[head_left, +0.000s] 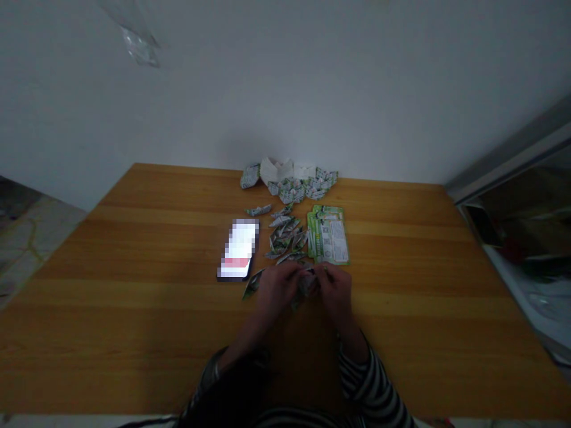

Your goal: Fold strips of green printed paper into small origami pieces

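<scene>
My left hand (pixel 277 286) and my right hand (pixel 333 290) meet near the middle of the table, fingers closed on a piece of folded printed paper (pixel 306 283) between them. The fingers hide part of that paper. Just beyond my hands lies a loose heap of folded paper pieces (pixel 285 233), green, white and dark with small print. One more folded piece (pixel 253 284) rests against the left side of my left hand. Beyond my right hand sits a stack of green and white printed cards (pixel 329 238).
A phone with a lit screen (pixel 238 249) lies left of the heap. Against the wall stand joined folded-paper shapes (pixel 292 181), some plain white. The wooden table (pixel 134 267) meets the wall at the back. A clear plastic bag (pixel 140 47) hangs on the wall.
</scene>
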The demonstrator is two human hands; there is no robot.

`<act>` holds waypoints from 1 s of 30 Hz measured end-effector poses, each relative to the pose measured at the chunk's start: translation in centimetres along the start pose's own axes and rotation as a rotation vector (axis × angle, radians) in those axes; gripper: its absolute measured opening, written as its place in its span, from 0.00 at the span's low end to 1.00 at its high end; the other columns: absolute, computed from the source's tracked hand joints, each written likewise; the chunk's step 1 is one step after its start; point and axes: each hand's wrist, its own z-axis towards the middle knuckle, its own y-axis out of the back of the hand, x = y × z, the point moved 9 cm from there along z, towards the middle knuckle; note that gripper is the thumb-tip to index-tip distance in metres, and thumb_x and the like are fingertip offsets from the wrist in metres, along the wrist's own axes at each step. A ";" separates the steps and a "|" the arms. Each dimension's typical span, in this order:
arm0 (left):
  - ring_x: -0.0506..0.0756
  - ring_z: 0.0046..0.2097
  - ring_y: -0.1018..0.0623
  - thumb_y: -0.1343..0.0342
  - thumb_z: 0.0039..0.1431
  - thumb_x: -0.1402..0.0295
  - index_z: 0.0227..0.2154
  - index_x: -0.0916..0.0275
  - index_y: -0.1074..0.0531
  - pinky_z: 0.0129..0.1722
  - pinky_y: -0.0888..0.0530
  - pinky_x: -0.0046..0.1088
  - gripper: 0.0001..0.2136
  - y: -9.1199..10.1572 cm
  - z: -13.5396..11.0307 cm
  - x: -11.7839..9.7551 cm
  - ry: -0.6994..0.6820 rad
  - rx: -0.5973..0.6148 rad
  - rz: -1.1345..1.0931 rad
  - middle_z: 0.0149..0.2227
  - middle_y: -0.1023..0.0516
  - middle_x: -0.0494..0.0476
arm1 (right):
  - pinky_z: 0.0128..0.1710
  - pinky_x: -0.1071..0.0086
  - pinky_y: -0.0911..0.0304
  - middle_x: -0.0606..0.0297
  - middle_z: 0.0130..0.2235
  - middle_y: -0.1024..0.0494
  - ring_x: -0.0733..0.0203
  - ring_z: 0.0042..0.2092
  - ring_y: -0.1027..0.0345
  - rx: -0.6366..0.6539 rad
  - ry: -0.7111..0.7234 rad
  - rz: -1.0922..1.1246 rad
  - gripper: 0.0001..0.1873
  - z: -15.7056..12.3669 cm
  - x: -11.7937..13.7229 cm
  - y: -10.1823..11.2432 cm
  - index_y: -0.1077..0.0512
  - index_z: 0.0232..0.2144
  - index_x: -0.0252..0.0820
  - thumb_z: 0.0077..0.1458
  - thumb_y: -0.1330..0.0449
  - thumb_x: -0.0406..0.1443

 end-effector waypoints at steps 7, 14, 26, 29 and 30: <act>0.57 0.40 0.20 0.51 0.60 0.72 0.43 0.63 0.22 0.40 0.27 0.29 0.14 -0.8 0.3 0.1 -0.020 0.170 -0.295 0.40 0.17 0.59 | 0.17 0.74 0.49 0.74 0.13 0.38 0.68 0.16 0.45 -0.013 -0.118 0.085 0.22 0.3 -1.1 0.7 0.33 0.18 0.41 0.59 0.45 0.46; 0.57 0.46 0.22 0.52 0.63 0.72 0.59 0.62 0.34 0.47 0.28 0.32 0.21 -0.2 -0.1 0.5 -0.049 0.216 -0.403 0.49 0.21 0.60 | 0.18 0.73 0.46 0.74 0.13 0.35 0.66 0.16 0.43 -0.018 -0.129 0.133 0.16 0.9 -1.3 0.9 0.22 0.34 0.39 0.57 0.44 0.44; 0.51 0.30 0.30 0.53 0.64 0.59 0.31 0.64 0.30 0.29 0.33 0.23 0.14 -1.2 0.0 1.1 0.121 0.012 -0.449 0.27 0.29 0.51 | 0.28 0.72 0.35 0.65 0.33 0.23 0.65 0.28 0.33 -0.048 -0.092 0.187 0.17 1.0 -1.4 0.8 0.23 0.41 0.41 0.48 0.34 0.41; 0.51 0.30 0.31 0.52 0.63 0.58 0.29 0.63 0.31 0.30 0.33 0.24 0.14 -1.7 0.1 0.6 0.121 0.064 -0.536 0.26 0.31 0.50 | 0.25 0.73 0.37 0.67 0.27 0.25 0.66 0.25 0.35 0.062 -0.159 0.238 0.14 0.9 -2.0 -0.1 0.23 0.33 0.39 0.50 0.36 0.44; 0.51 0.30 0.32 0.51 0.62 0.57 0.28 0.63 0.32 0.30 0.33 0.23 0.15 -1.8 0.1 0.6 0.123 0.085 -0.533 0.25 0.32 0.50 | 0.22 0.73 0.38 0.68 0.23 0.27 0.66 0.22 0.36 0.095 -0.176 0.259 0.14 0.8 -2.1 -0.4 0.23 0.29 0.39 0.50 0.37 0.45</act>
